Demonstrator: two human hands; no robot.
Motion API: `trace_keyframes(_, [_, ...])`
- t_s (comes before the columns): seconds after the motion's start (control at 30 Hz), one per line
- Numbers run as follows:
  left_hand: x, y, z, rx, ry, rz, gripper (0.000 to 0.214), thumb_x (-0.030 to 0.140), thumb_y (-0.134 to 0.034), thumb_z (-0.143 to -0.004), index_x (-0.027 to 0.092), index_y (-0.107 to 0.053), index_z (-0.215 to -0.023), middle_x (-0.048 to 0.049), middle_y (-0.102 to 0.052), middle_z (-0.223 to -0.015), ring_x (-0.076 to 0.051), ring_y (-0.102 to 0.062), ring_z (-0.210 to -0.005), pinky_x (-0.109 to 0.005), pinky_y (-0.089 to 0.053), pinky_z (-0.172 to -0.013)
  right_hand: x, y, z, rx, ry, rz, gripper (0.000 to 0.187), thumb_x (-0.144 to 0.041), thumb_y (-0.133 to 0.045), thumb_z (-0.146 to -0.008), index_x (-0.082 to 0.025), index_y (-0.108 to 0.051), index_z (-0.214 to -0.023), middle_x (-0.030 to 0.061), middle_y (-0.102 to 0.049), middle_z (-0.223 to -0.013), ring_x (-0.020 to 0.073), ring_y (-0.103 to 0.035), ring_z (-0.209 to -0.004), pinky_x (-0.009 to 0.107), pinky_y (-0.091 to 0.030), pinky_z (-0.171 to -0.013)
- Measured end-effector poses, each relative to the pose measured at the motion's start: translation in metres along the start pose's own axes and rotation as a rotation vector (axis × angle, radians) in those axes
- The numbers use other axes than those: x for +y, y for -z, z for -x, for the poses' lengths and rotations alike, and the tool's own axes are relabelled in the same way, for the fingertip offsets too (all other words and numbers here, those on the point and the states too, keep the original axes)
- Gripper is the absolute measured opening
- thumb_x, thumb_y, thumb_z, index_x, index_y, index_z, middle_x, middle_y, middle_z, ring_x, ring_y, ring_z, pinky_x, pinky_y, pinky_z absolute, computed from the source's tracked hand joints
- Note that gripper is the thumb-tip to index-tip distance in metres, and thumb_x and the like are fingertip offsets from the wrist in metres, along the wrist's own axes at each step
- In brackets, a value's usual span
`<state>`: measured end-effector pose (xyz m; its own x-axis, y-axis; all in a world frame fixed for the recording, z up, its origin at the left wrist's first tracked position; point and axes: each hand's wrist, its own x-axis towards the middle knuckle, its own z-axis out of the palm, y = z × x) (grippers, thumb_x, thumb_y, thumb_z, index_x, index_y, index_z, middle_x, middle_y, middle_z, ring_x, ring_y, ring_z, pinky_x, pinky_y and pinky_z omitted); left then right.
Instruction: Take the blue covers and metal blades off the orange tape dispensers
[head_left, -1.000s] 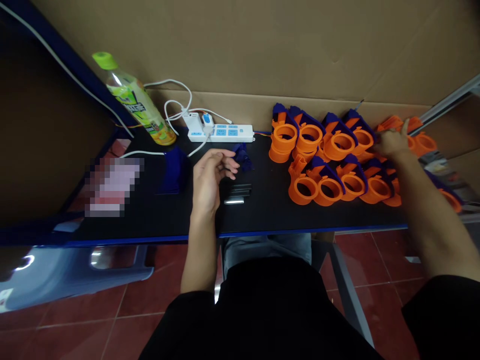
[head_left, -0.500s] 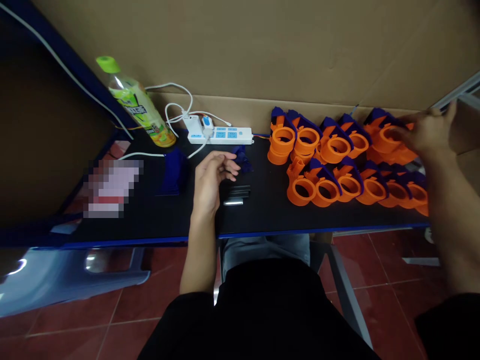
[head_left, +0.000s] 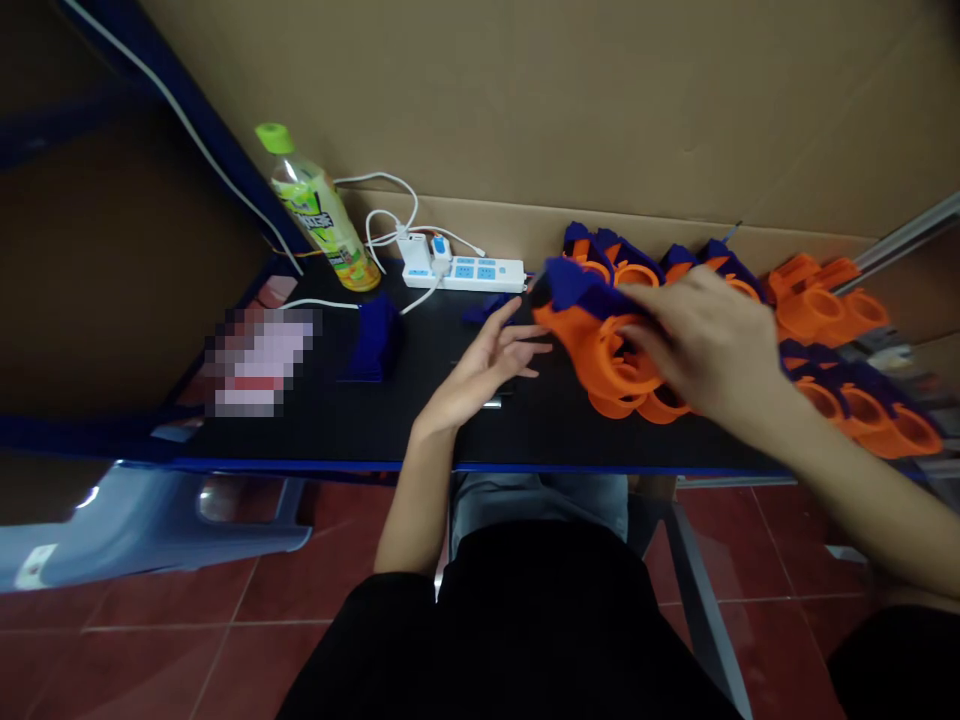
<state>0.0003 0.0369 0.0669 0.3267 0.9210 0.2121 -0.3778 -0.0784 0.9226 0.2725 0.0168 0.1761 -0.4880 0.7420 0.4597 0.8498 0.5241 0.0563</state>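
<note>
My right hand [head_left: 712,340] grips an orange plastic ring part with a dark blue piece [head_left: 592,330] on top, lifted above the table in front of other such parts. It is slightly blurred. Beside its left end, my left hand [head_left: 495,365] is open, fingers spread, with nothing in it and apart from the part. Under and behind the left hand lie a small dark blue piece [head_left: 487,308] and a silver strip [head_left: 492,403], mostly covered. More orange and blue ring parts [head_left: 870,410] stand in two rows on the right side of the table.
A white power strip [head_left: 465,272] with plugs and cables lies at the back by the cardboard wall [head_left: 525,120]. A green-capped drink bottle [head_left: 322,220] and a stack of dark blue pieces [head_left: 379,340] stand to the left. Below is a blue-grey stool [head_left: 165,520].
My right hand has come from the far right of the table towards the middle, bringing an orange and blue part with it. My left hand has moved right and its fingers have spread.
</note>
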Motion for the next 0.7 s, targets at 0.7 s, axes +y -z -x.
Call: trace_keyframes(0.7, [0.002, -0.010, -0.005, 0.535, -0.202, 0.015, 0.051, 0.069, -0.078, -0.090, 0.021, -0.069, -0.103, -0.0059, -0.073, -0.090, -0.028, -0.078, -0.097, -0.038, -0.065, -0.080, -0.103, -0.041, -0.066, -0.304, 0.248, 0.190, 0.038, -0.014, -0.030, -0.114, -0.007, -0.067, -0.115, 0.0163, -0.072, -0.102, 0.0195, -0.065, -0.082, 0.032, -0.024, -0.061])
